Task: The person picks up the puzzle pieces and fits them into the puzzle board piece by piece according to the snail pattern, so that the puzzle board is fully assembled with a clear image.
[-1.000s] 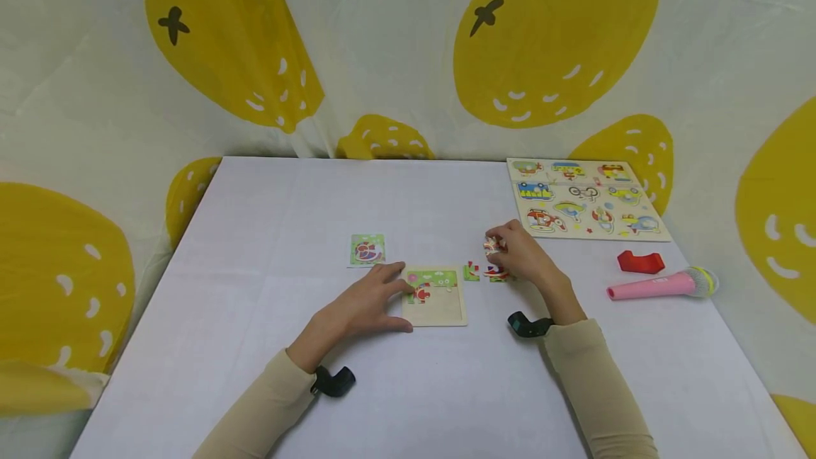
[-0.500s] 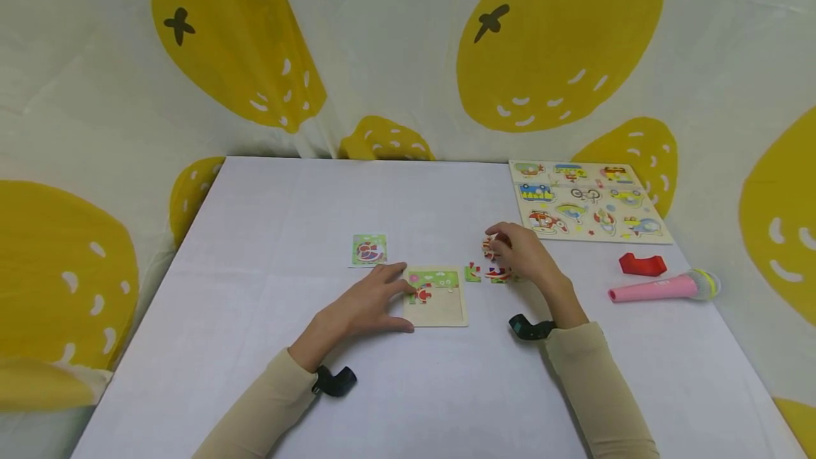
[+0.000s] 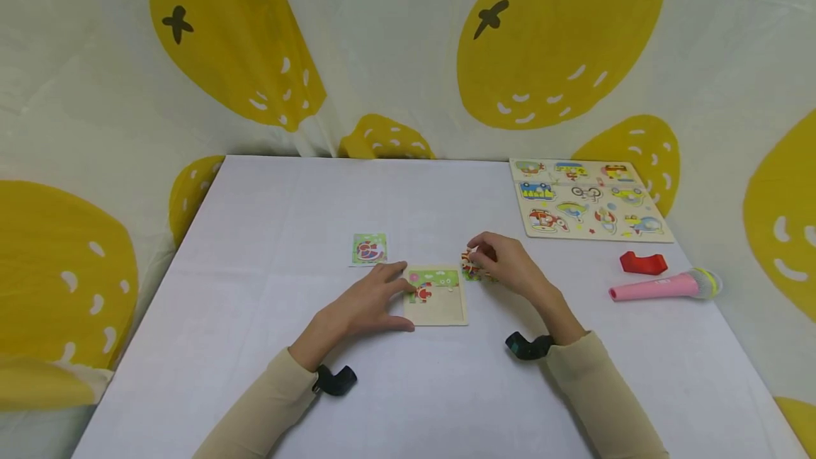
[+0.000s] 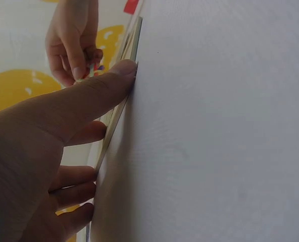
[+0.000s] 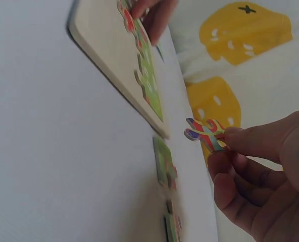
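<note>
A square wooden puzzle board [image 3: 440,314] lies at the table's middle, its upper part and left side bearing fitted pieces with green and red print. My left hand [image 3: 360,307] rests at its left side with fingers spread, the thumb along the lower left edge and a fingertip touching the fitted pieces. To the right of the board, my right hand [image 3: 513,271] pinches a colourful jigsaw piece [image 5: 207,133] between thumb and fingers, raised above the table. In the right wrist view, loose puzzle pieces [image 5: 164,161] lie beside the board's corner, partly hidden by my right hand in the head view.
A small printed picture card [image 3: 369,248] lies behind the board to the left. At the back right is a larger wooden vehicle puzzle [image 3: 586,200]. A red curved block [image 3: 642,263] and a pink toy microphone [image 3: 659,285] sit near the right edge.
My right hand has moved left and slightly toward me with the jigsaw piece, now just beside the board's upper right corner. My left hand has stayed on the board.
</note>
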Motion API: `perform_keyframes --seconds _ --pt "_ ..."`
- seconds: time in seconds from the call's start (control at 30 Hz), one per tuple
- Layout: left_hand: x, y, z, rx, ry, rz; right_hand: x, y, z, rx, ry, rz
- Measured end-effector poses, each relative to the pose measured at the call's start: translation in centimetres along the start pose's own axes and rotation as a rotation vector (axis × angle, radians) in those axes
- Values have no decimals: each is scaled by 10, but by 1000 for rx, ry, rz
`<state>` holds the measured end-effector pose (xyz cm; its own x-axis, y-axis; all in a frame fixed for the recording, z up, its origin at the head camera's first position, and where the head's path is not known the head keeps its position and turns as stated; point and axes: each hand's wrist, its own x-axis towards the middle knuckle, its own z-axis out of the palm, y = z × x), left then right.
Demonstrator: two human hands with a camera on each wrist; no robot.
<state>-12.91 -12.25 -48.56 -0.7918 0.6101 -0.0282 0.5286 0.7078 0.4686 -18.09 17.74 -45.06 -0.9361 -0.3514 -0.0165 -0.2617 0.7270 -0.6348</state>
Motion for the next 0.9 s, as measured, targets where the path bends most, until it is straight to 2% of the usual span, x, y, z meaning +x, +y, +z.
perform_keyframes --seconds 0.2,0.57,0.7,0.9 --pt "0 -1 0 -4 5 6 -4 -11 12 14 -34 -65" --pt "0 -1 1 -16 -9 -6 -8 -27 31 64 -164 -109" --pt "0 -1 0 -11 -6 -4 -9 -29 38 81 -188 -115" --pt "0 1 -2 -11 -7 -4 -9 -31 46 57 -183 -77"
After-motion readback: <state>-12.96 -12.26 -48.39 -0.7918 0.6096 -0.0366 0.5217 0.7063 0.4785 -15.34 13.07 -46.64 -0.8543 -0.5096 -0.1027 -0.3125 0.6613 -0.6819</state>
